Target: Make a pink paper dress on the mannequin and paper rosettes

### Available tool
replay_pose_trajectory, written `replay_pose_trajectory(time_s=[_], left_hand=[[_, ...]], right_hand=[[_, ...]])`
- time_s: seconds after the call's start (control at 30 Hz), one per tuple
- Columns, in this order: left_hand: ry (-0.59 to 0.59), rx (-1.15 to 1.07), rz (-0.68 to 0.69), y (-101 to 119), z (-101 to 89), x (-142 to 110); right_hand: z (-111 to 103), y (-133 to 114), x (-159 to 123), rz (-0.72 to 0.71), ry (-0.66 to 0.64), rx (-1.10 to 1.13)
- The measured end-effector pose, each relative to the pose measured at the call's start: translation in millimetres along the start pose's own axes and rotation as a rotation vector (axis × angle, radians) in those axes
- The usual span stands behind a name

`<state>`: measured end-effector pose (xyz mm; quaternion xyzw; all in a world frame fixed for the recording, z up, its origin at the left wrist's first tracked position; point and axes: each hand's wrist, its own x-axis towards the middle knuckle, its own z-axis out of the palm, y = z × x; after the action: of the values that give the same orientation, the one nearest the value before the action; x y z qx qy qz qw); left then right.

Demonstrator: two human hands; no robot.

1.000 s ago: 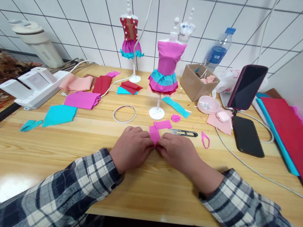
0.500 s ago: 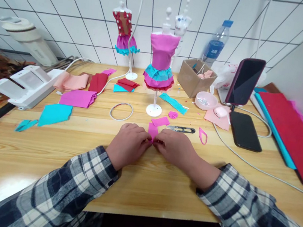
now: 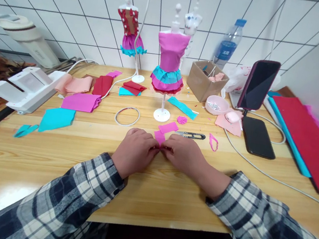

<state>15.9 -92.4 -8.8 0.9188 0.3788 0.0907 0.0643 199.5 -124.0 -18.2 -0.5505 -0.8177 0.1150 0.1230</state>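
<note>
My left hand [image 3: 136, 152] and my right hand [image 3: 184, 154] meet over the wooden table, both pinching the near end of a small pink strip [image 3: 159, 137]. Its far part shows between my fingers; the pinched end is mostly hidden. Just beyond lies a second pink piece [image 3: 168, 127]. Thread snips [image 3: 190, 135] rest behind my right hand, with a pink loop [image 3: 213, 142] to their right. A gathered pink rosette [image 3: 181, 120] is farther back. Behind it all stands a mini dress form [image 3: 172, 51] in a pink top and a tiered blue, pink and red skirt.
A white ring [image 3: 127, 116] lies beyond my left hand. Folded coloured pieces [image 3: 81, 102] and a white stand [image 3: 28, 90] are at left. A cardboard box [image 3: 205, 80], a bowl of beads [image 3: 216, 105], a black phone [image 3: 258, 137] and a cable occupy the right.
Both hands stay pinched on the pink strip, and its visible far part now tilts slightly left and looks shorter. The whole view has shifted slightly.
</note>
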Motion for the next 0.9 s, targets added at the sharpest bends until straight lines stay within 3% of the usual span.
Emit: replay_pose_trajectory(time_s=[0.9], left_hand=[[0.012,0.017,0.005,1.6,-1.2,0.9]], right_hand=[[-0.7,-0.1,-1.2,0.005,0.039,-0.011]])
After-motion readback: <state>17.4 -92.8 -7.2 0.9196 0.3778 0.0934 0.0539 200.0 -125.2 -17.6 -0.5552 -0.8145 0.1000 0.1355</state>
